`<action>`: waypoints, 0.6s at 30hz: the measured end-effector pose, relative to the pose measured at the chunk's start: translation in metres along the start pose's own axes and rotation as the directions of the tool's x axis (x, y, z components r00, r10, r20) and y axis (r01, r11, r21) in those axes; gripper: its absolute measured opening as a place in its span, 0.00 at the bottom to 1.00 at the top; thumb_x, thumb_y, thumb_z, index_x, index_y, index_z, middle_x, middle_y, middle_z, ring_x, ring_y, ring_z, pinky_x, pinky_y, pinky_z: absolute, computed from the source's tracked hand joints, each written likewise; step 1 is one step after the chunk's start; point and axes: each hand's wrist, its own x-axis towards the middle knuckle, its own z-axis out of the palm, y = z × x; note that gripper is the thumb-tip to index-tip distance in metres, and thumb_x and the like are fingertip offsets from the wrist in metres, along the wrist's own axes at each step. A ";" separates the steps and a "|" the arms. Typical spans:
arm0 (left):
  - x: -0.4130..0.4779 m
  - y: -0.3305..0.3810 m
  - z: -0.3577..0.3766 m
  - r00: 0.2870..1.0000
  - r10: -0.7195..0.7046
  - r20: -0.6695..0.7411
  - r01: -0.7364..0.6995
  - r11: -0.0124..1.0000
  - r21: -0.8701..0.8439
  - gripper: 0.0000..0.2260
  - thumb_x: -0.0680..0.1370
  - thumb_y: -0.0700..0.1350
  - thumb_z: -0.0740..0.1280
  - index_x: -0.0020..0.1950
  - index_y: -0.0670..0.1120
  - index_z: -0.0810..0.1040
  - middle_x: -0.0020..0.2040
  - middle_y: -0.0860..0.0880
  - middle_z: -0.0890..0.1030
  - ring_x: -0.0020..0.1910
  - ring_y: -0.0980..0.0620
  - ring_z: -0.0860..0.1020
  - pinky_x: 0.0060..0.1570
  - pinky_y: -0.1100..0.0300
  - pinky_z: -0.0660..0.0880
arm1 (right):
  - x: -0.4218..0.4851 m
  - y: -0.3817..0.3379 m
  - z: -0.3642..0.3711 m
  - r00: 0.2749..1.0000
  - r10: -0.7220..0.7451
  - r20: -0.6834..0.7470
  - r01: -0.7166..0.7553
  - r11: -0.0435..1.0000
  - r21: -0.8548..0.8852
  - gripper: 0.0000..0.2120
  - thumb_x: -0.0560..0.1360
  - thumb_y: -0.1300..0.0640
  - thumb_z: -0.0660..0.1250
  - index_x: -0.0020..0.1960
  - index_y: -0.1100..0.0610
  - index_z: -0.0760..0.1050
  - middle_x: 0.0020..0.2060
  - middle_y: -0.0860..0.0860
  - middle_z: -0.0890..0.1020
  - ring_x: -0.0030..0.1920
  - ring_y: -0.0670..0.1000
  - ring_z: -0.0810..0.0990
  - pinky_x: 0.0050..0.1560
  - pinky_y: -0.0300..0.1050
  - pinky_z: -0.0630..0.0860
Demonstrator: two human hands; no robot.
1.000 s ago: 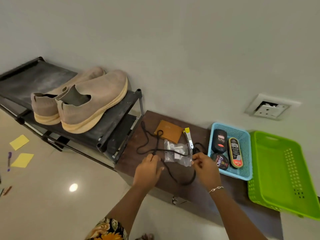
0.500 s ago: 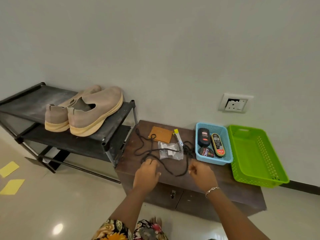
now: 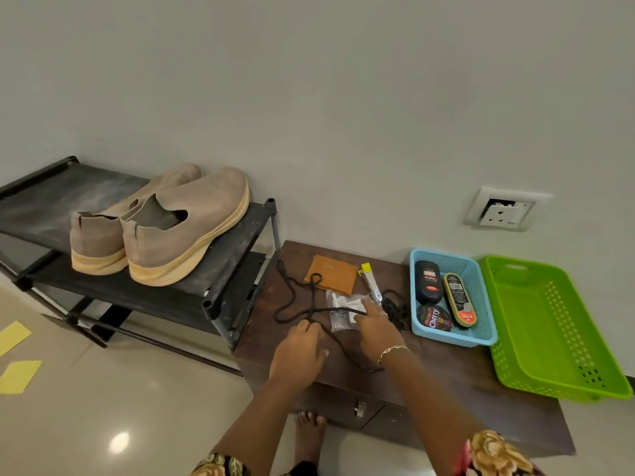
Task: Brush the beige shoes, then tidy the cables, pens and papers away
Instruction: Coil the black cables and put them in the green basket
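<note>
Since the earlier frame, the right hand (image 3: 376, 329) has moved forward from the near bend of the black cable (image 3: 292, 298) onto the clear packet (image 3: 342, 309). The left hand (image 3: 298, 350) remains at the cable's crossing. The left fingers are curled over the cable where it crosses itself. The right fingers lie extended across the packet's near-right corner; whether they grip it cannot be told. The cable runs between both hands on the dark tabletop (image 3: 446, 379), with its loose loops just beyond the left hand. A tan wallet (image 3: 335, 274) lies beyond the packet. A yellow-capped pen (image 3: 371, 285) lies just past the right fingertips. To the right of the right hand stands a blue basket (image 3: 453, 338) holding shoe-polish containers. A green basket (image 3: 536, 321) stands further right, touching it. The beige shoes (image 3: 161, 231) sit side by side on the top shelf of a black shoe rack (image 3: 41, 201), well to the left of the left hand. Two yellow papers (image 3: 17, 376) lie on the floor, far left of both hands.
</note>
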 end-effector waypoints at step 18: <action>-0.011 -0.008 -0.042 0.978 -0.072 -0.195 0.045 0.989 -0.139 0.11 0.75 0.46 0.67 0.55 0.46 0.73 0.54 0.51 0.72 0.54 0.53 0.73 0.51 0.64 0.68 | 0.026 0.018 -0.010 0.965 -0.026 0.262 0.046 0.996 -0.073 0.19 0.77 0.62 0.57 0.67 0.62 0.68 0.70 0.60 0.64 0.71 0.59 0.61 0.70 0.51 0.63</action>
